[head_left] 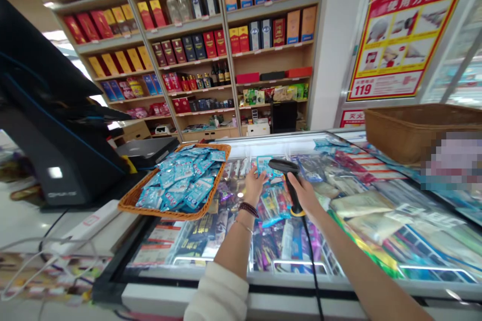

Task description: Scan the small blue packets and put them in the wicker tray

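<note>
My right hand [304,194] is wrapped round the handle of a black barcode scanner [284,166], whose cable hangs down over the freezer's front edge. To the left of the scanner, my left hand [255,183] has its fingers bent around the edge of a small blue packet [266,164], which lies partly behind the scanner head. Beneath both hands is the glass top of a chest freezer [181,280] holding many wrapped goods. A wicker basket [126,205] heaped with blue and white packets stands left of my left hand.
At the left stand a black checkout terminal [64,160] and a dark flat device [146,149]. White cables [48,261] lie at the lower left. A brown basket [406,133] is at the right. Shelves [226,55] of boxes and bottles line the back wall.
</note>
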The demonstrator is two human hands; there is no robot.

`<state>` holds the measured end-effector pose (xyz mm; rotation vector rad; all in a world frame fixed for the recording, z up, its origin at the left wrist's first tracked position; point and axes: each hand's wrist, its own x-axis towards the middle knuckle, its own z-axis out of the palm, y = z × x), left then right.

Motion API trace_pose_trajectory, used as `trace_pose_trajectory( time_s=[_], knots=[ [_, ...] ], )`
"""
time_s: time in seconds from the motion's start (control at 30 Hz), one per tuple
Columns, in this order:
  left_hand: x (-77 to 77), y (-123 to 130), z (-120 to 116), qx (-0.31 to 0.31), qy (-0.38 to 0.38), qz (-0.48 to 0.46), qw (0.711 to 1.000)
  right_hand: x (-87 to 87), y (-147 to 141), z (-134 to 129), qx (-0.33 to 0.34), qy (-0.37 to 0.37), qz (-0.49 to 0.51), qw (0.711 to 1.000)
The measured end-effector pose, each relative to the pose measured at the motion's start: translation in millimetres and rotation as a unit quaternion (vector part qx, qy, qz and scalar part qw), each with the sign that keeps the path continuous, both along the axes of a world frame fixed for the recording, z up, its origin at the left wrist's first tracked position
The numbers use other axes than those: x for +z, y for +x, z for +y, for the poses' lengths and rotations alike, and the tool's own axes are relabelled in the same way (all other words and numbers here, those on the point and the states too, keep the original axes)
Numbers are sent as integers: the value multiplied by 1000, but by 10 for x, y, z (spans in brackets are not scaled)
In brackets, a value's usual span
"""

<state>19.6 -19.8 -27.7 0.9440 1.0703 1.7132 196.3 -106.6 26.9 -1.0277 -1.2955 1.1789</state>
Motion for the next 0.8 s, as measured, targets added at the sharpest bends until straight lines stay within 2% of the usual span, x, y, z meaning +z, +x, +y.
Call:
trace_pose_trajectory(
  time_s=[0.13,0.4,0.67,0.8],
  knots=[
    [47,-2,-17,-7,-39,-5,999,23,-1,-21,0,-5,-6,1000],
    [130,93,-83,14,-46,-2,999,52,-36,-68,17,5,-4,1000],
    [158,72,-120,7,-44,0,999,-202,-28,91,-3,15,0,1000],
    [165,61,-127,9,-49,-2,999,-256,-20,124,-8,16,-1,1000]
  ],
)
